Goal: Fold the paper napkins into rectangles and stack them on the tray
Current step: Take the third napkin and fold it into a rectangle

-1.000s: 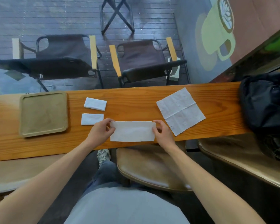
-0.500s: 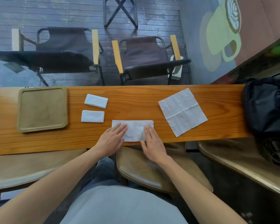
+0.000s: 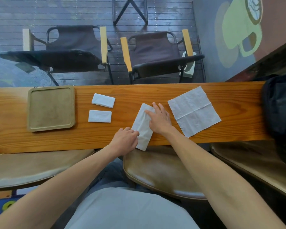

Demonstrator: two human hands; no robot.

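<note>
A person looks down at a long wooden counter [image 3: 155, 93] from above, both bare forearms reaching forward. A half-folded white napkin [image 3: 143, 128] lies tilted on the counter directly in front of them, a long strip whose near corner hangs just over the counter's front edge. The right hand [image 3: 158, 119] lies flat on the strip's far part, fingers straight and spread, pressing the paper down. The left hand [image 3: 125, 139] rests at the strip's near left edge with its fingers curled; they touch the paper, but whether they pinch it cannot be told. Just to the right lies an unfolded square napkin [image 3: 194, 111], flat, its crease lines showing. To the left, two small folded napkins lie apart from each other: the far folded napkin [image 3: 103, 100] slightly tilted, the near folded napkin [image 3: 99, 116] straight. Farther left sits a square tan tray [image 3: 30, 109] with nothing on it. A black bag [image 3: 281, 104] rests at the counter's right end. Beyond the counter stand two folding chairs [image 3: 155, 53] on a dark plank floor.
</note>
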